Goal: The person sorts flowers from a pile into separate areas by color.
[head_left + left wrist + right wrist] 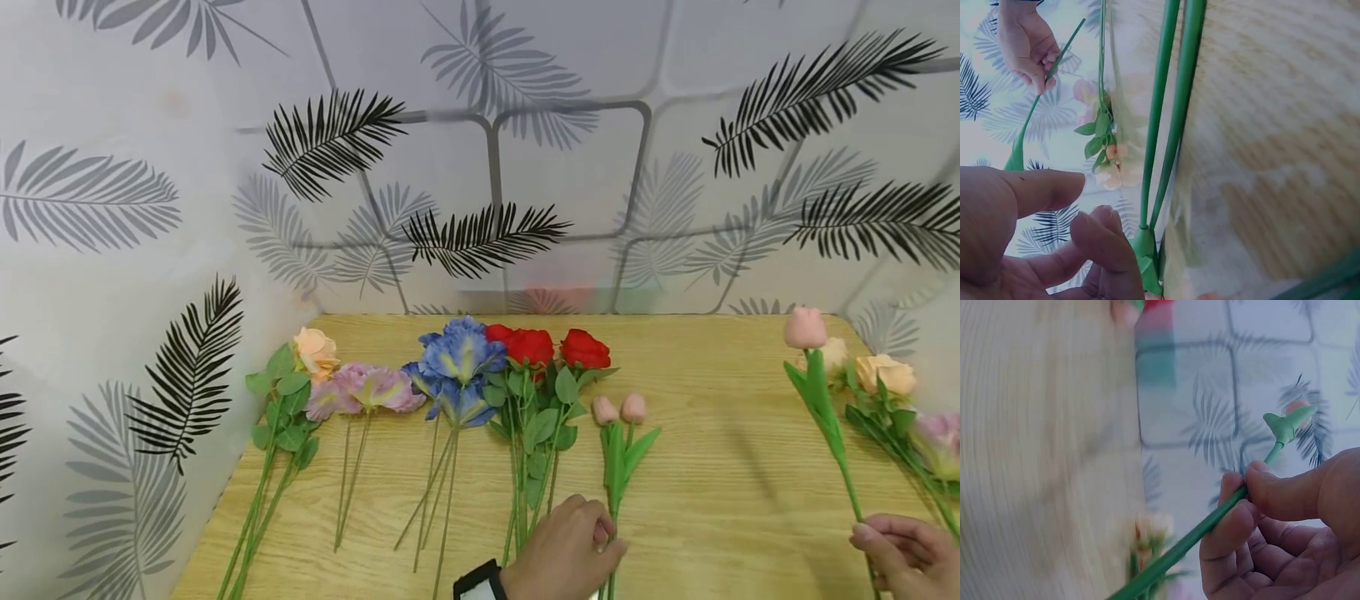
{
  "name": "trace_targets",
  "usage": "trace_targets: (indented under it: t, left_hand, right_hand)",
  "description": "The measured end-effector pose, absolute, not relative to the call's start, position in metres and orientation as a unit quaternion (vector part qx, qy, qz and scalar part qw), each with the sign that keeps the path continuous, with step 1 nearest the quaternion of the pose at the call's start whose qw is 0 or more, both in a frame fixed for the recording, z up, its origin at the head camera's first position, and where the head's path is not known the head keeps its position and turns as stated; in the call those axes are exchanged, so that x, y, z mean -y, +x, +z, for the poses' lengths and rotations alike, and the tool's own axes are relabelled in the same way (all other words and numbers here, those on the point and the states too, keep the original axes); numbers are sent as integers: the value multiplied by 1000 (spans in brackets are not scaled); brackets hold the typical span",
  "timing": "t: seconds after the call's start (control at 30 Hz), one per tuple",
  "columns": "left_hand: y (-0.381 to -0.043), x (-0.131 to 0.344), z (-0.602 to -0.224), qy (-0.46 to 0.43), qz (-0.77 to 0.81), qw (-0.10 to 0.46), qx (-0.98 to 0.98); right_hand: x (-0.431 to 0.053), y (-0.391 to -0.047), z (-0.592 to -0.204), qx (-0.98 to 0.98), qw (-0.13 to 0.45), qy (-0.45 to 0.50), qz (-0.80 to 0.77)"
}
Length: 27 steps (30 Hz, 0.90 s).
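My right hand (911,554) pinches the green stem of a pink tulip (806,329) between thumb and fingers, holding it raised at the right side. In the right wrist view the stem (1188,544) runs slantwise through the fingertips. Two more pink tulips (633,408) lie on the table in the middle. My left hand (566,546) is over their lower stems. Seen from the left wrist, its thumb and fingers (1047,187) are bent with a gap between them, and the two tulip stems (1175,119) pass beside them, not gripped.
Red roses (531,346), blue flowers (461,358), purple flowers (367,387) and peach roses (317,350) lie in a row leftward on the wooden table (697,467). At the right edge lie cream roses (885,375) and a purple flower (937,442). A leaf-patterned curtain (570,183) stands behind.
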<state>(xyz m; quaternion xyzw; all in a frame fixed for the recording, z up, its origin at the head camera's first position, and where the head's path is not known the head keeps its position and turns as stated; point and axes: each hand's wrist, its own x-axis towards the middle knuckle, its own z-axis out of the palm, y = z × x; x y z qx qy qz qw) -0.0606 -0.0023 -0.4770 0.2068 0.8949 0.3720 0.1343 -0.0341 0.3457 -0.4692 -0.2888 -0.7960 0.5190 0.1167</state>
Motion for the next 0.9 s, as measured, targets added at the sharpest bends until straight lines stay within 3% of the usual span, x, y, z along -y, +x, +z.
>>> trace_targets:
  t: [0.1,0.23,0.5,0.77,0.9]
  left_hand:
    - [-60,3,-474,214,382,124,-890]
    - [-61,4,-471,223,398,118,-882]
    - [-58,4,-464,255,444,140,-848]
    - [-57,0,-464,316,406,81,-854]
    - [-57,-2,-463,325,403,82,-851]
  right_hand:
    - [-331,-36,-461,829,44,-271,487]
    - [-313,-37,-455,843,-10,-269,466]
    - [-292,-28,-463,831,-38,-209,514]
    - [-272,-24,-459,805,-56,-144,573]
    - [-261,-23,-455,795,-57,-129,590]
